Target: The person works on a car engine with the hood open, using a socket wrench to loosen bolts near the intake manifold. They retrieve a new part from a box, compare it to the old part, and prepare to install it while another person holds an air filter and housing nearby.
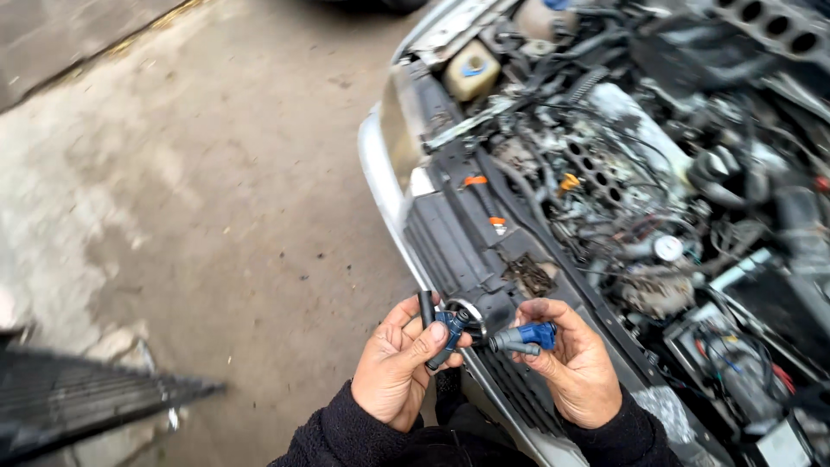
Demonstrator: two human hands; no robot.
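1. Blue-and-black plastic: two small injectors, held low in the frame near 6 o'clock, over the car's front edge. The left injector (448, 329) is black-tipped with a blue body; the right injector (526, 337) has a blue plug end and a grey nose pointing toward 9 o'clock.
2. The left hand (399, 363) is closed around its injector, thumb pressed across the body, fingers curled behind.
3. The right hand (572, 363) pinches its injector between thumb and curled fingers, palm facing up. The two parts sit just beside each other; I cannot tell whether they touch.
4. Both wrists wear dark fleece sleeves (346, 437).
5. At 3 o'clock lies the open engine bay (622, 173), crowded with hoses, wires and a row of round ports.
6. The silver bumper (380, 173) runs from 12 toward 6 o'clock.
7. Toward 12 o'clock sits a cream reservoir (469, 69) with a blue cap.
8. Two small orange clips (475, 181) mark the black front panel.
9. At 9 o'clock spreads stained grey concrete (199, 190); a dark grille (78, 398) lies at 8 o'clock.
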